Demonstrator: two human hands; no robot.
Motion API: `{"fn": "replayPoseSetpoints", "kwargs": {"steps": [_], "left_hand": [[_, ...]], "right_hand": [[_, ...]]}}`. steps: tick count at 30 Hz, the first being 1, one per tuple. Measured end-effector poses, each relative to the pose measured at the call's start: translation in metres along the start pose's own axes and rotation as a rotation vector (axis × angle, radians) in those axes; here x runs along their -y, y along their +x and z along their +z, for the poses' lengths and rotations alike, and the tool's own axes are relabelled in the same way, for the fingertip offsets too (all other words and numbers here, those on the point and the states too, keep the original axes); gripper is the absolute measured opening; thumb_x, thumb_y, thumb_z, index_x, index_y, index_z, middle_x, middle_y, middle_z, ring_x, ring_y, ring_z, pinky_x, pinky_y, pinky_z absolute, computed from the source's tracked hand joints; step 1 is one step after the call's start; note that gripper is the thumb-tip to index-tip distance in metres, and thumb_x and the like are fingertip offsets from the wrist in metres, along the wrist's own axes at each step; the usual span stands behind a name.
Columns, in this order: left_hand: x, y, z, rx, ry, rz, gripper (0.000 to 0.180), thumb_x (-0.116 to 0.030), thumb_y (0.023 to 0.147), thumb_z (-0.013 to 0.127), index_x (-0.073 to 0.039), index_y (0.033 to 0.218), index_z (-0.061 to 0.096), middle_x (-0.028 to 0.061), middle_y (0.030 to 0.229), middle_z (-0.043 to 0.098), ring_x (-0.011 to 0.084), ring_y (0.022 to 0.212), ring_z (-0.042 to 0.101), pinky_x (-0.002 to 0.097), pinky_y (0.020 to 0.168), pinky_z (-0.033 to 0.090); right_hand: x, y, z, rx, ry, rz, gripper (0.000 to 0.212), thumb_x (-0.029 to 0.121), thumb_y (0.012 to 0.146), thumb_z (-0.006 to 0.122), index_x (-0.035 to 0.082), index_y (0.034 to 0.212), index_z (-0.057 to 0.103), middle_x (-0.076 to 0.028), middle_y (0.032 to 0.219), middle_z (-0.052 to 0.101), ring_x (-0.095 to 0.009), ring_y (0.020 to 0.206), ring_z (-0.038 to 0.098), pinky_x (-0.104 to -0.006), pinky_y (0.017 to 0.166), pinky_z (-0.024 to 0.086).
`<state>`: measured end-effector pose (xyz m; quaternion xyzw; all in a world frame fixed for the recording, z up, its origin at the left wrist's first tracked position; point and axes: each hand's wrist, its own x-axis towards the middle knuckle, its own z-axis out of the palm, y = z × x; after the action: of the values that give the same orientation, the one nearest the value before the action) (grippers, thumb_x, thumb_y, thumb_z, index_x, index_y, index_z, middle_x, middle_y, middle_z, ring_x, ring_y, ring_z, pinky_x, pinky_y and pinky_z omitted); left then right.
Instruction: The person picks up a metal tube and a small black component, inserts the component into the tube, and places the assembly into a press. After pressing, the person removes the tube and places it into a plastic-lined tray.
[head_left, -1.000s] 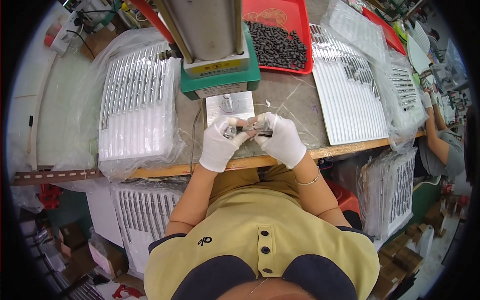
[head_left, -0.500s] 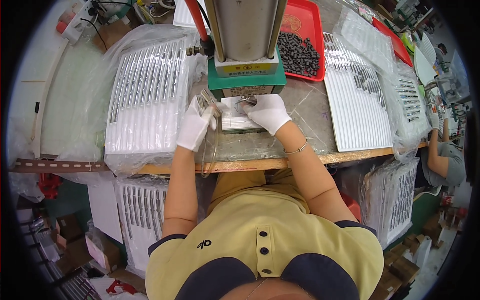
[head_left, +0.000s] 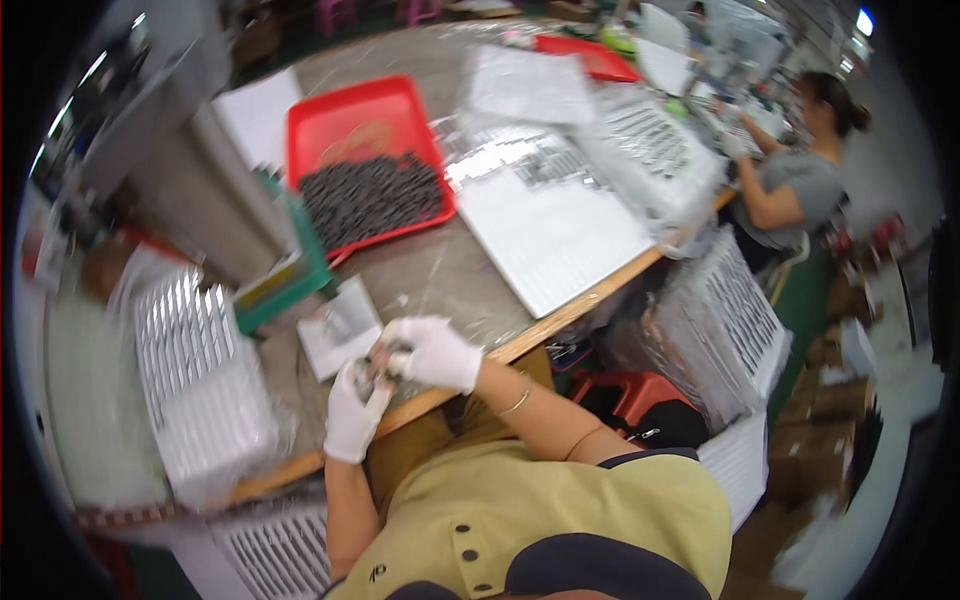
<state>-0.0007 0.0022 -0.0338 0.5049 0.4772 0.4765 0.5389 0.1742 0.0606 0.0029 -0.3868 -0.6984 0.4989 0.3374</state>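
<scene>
Some small parts [head_left: 368, 376] (blurred) | between left hand [head_left: 350, 415] and right hand [head_left: 440, 352] | each grip narrow, holding them

A small, shiny silver metal piece [head_left: 367, 373], blurred, its exact shape and tilt unclear, sits in the white-gloved left hand [head_left: 352, 415] by the right fingertips, eight o'clock from the view's centre.

Grey workbench [head_left: 462, 285] with red tray [head_left: 350, 112], white tray [head_left: 560, 245]
</scene>
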Motion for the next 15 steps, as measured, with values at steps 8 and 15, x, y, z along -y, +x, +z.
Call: {"fn": "replayPoseSetpoints", "kwargs": {"steps": [8,15], "left_hand": [[-0.002,-0.009,0.001,-0.129,0.188,0.096,0.028,-0.003,0.078,0.068,-0.005,0.089,0.043,0.0020,0.074,0.051,0.0095,0.061,0.047,0.0228,0.057,0.042],[-0.005,-0.015,-0.238,-0.668,0.606,0.099,0.045,-0.007,0.086,0.058,-0.003,0.130,0.048,0.0080,0.089,0.063,0.0163,0.071,0.061,0.0286,0.064,0.048]], "right_hand": [[0.009,-0.018,-0.003,-0.019,-0.137,0.089,0.029,0.023,0.081,0.070,0.002,0.100,0.064,-0.014,0.090,0.069,-0.025,0.085,0.067,-0.0324,0.079,0.051],[-0.038,-0.025,-0.089,-0.284,-0.471,0.196,0.025,0.026,0.086,0.057,0.006,0.099,0.065,-0.020,0.092,0.065,-0.036,0.090,0.062,-0.0415,0.079,0.049]]}}
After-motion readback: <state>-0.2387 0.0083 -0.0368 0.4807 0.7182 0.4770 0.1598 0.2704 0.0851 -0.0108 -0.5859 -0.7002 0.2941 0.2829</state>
